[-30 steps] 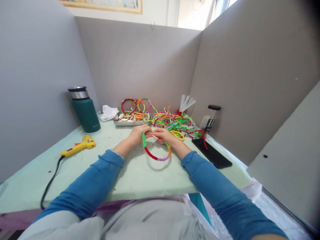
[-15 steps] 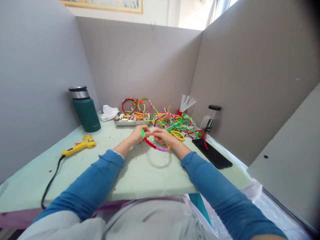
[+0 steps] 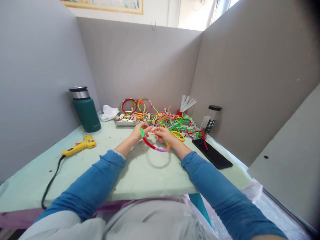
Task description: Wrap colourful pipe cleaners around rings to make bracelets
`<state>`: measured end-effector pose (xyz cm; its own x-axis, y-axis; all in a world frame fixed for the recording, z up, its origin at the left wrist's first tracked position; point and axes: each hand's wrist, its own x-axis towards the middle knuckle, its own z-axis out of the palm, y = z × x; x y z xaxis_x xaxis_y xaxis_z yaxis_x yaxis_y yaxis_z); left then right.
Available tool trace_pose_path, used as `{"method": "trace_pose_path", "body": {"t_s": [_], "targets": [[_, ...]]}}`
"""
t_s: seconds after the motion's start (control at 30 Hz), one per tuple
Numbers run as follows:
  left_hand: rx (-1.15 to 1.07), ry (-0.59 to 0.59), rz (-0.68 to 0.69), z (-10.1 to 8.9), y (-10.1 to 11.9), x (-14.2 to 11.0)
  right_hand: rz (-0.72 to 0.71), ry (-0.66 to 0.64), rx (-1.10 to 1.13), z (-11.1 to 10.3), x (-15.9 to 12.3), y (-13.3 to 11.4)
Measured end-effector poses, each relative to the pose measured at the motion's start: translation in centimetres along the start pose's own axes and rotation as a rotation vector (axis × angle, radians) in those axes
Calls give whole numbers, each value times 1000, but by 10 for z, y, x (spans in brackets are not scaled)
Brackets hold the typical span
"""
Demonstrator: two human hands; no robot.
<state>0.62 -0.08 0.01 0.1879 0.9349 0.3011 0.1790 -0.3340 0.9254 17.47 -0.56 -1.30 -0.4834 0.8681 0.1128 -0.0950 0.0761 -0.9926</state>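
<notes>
My left hand [image 3: 138, 132] and my right hand [image 3: 162, 134] meet over the middle of the table, both pinching the top of a hoop wrapped in coloured fuzzy wire [image 3: 154, 146]. The hoop shows green, red, purple and orange sections and hangs lifted off the pale green tabletop [image 3: 140, 170], casting a ring shadow below. Behind my hands lies a tangled pile of coloured fuzzy wires [image 3: 175, 124].
A metal tray [image 3: 131, 122] of shells with finished hoops leaning behind it stands at the back. A green flask [image 3: 85, 110] is at back left, a yellow glue gun [image 3: 78, 146] with black cord to the left, a black phone [image 3: 212, 152] and a jar [image 3: 210, 119] to the right. Grey partitions enclose the table.
The hoop has been lifted and tilted flatter, off the table. Both hands have risen slightly and stayed together at its top.
</notes>
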Motion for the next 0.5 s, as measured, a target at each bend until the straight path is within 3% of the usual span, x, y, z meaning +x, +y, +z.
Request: {"method": "trace_pose_path", "body": {"t_s": [0.27, 0.5], "targets": [[222, -152, 451, -14, 5, 2, 26, -58, 61, -4, -1, -1], [335, -183, 453, -14, 0, 4, 0, -77, 42, -5, -3, -1]]}}
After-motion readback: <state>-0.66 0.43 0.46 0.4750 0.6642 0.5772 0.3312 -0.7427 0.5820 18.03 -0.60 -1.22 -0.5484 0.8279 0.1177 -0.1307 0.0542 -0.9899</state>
